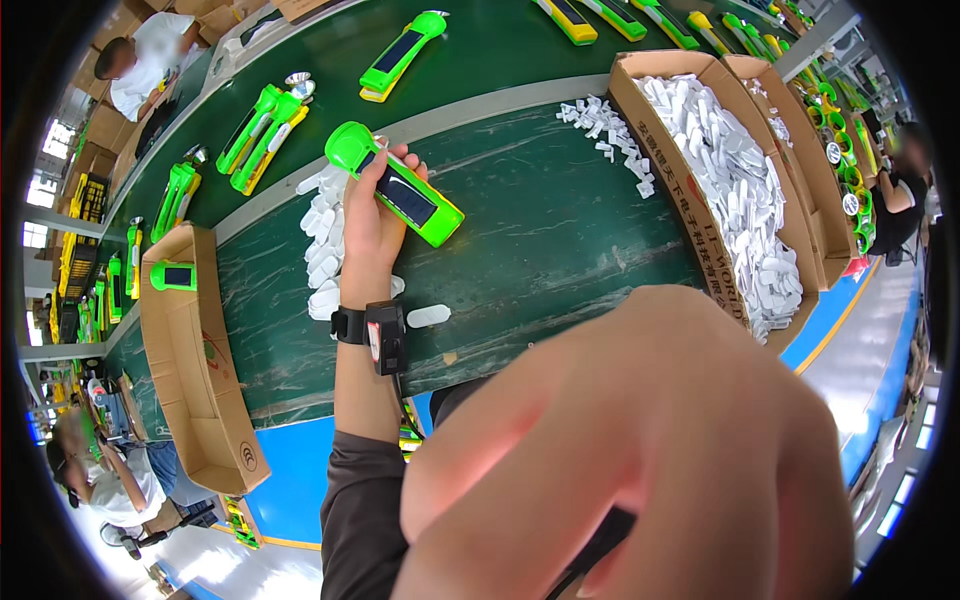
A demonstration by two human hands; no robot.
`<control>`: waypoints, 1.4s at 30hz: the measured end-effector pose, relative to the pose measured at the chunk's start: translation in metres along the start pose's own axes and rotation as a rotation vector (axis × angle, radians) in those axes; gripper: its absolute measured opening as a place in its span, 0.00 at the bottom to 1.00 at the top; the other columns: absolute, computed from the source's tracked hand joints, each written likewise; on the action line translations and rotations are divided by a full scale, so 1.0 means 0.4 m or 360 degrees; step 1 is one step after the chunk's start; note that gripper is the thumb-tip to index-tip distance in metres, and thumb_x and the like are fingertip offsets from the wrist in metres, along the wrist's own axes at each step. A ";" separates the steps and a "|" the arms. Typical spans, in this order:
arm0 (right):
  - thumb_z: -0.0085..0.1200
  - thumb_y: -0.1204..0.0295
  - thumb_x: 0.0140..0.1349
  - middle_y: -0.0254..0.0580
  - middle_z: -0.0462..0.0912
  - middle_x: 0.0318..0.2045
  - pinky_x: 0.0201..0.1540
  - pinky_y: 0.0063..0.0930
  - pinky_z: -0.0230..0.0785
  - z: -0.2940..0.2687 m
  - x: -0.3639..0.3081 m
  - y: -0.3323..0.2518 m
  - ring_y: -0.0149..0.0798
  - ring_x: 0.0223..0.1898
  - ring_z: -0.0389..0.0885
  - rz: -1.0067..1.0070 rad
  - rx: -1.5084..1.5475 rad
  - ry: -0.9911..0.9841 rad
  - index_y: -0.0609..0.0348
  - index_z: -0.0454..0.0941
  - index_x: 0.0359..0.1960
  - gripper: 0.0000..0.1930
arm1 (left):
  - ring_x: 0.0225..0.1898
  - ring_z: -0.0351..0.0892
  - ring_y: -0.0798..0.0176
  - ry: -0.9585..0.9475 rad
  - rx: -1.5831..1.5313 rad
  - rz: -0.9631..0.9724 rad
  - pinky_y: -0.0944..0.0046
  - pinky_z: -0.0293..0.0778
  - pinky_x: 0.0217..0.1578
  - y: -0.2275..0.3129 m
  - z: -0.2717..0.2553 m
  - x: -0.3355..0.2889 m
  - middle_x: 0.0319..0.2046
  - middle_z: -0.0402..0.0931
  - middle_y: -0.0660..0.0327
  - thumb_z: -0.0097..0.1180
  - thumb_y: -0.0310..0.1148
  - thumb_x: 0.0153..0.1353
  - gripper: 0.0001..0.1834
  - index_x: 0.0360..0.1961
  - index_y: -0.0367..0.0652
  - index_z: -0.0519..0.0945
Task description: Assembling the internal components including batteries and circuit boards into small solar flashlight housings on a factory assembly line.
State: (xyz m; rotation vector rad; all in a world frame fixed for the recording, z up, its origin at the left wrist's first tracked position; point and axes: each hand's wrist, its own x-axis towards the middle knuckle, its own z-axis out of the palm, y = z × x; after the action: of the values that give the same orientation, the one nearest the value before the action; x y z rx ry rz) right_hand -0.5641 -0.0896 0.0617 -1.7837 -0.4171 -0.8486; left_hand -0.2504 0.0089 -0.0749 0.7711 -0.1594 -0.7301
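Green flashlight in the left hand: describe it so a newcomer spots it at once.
On the dark green workbench, beside a pile of white plastic pieces, the left hand grips a bright green flashlight with a dark panel. It alone is held up; the other green flashlights lie on the belt.

A long dark green tabletop (540, 230) with a blue edge crosses a bright hall; pale floor (860, 350) shines, and windows (35, 190), probably, glow at left.
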 end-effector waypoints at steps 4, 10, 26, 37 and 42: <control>0.57 0.81 0.48 0.42 0.78 0.32 0.35 0.30 0.70 0.037 0.003 -0.094 0.42 0.31 0.76 0.0091 -0.0317 -0.0045 0.64 0.76 0.38 0.13 | 0.45 0.75 0.58 -0.0021 0.0055 0.0028 0.53 0.73 0.51 -0.003 0.005 -0.004 0.42 0.73 0.55 0.51 0.32 0.64 0.14 0.49 0.39 0.70; 0.56 0.81 0.46 0.42 0.76 0.29 0.31 0.30 0.68 0.245 0.189 -0.048 0.42 0.28 0.74 0.0267 -0.0815 -0.0054 0.64 0.75 0.34 0.11 | 0.45 0.77 0.54 -0.0066 -0.0087 -0.0106 0.48 0.73 0.51 -0.028 0.034 0.015 0.42 0.75 0.52 0.51 0.32 0.62 0.15 0.49 0.40 0.69; 0.54 0.81 0.43 0.42 0.72 0.20 0.23 0.30 0.64 0.161 0.233 -0.195 0.43 0.19 0.69 0.0634 -0.1941 -0.0297 0.66 0.72 0.24 0.05 | 0.50 0.73 0.48 -0.0153 -0.0229 -0.0046 0.45 0.65 0.59 0.010 -0.020 -0.010 0.46 0.73 0.49 0.51 0.24 0.53 0.20 0.49 0.38 0.68; 0.52 0.85 0.46 0.56 0.79 0.38 0.44 0.44 0.73 -0.166 0.164 0.537 0.58 0.41 0.78 0.0720 -0.1795 0.0010 0.64 0.79 0.38 0.14 | 0.57 0.69 0.53 -0.0317 0.0050 0.0081 0.55 0.64 0.61 -0.001 0.025 -0.024 0.53 0.70 0.50 0.55 0.29 0.61 0.23 0.55 0.33 0.65; 0.59 0.81 0.47 0.52 0.80 0.36 0.45 0.43 0.72 -0.154 0.140 0.626 0.55 0.42 0.79 0.0874 -0.1787 -0.0117 0.61 0.80 0.37 0.13 | 0.50 0.74 0.60 -0.0315 -0.0153 -0.0083 0.55 0.73 0.52 0.006 -0.016 -0.014 0.47 0.73 0.56 0.53 0.33 0.64 0.21 0.57 0.38 0.67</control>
State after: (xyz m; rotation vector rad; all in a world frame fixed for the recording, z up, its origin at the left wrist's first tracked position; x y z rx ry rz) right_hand -0.3865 -0.2460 -0.0554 -2.7496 0.6390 -0.6351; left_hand -0.2507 0.0172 -0.0773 0.6126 -0.2818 -0.8574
